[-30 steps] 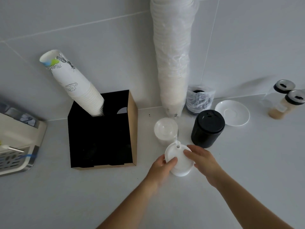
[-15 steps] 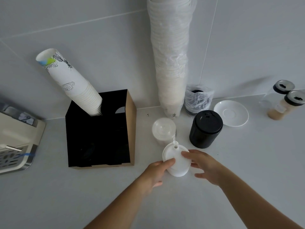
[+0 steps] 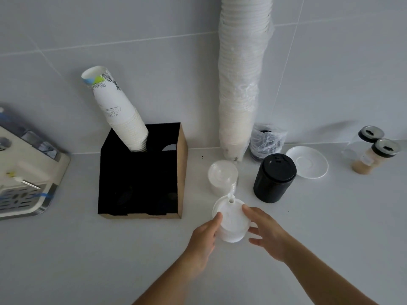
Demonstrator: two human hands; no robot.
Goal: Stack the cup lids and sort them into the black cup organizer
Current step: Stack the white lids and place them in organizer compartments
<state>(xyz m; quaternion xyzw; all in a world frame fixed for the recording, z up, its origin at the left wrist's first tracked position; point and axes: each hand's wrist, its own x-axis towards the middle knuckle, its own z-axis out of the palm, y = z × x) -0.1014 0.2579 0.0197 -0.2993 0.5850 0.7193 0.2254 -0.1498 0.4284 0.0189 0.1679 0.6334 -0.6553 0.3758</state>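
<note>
A short stack of white cup lids [image 3: 230, 221] stands on the white counter [image 3: 88, 260], just right of the black cup organizer [image 3: 141, 172] and in front of the clear lid stack [image 3: 222, 176]. The lids are round, matte white plastic, nested flat side up, and the top one has a small sip hole with its plug tab flipped up at the far edge. The stack's axis runs upright, leaning slightly toward the camera, with the sip hole pointing away from the person. The left hand [image 3: 203, 235] curls against the stack's left side, thumb on the top rim; the right hand [image 3: 265, 232] holds the right side with its thumb on the lid's top and the fingers spread loosely below. The organizer is an open-topped box with a brown cardboard side; a leaning column of printed paper cups [image 3: 119, 115] sits in its back compartment.
</note>
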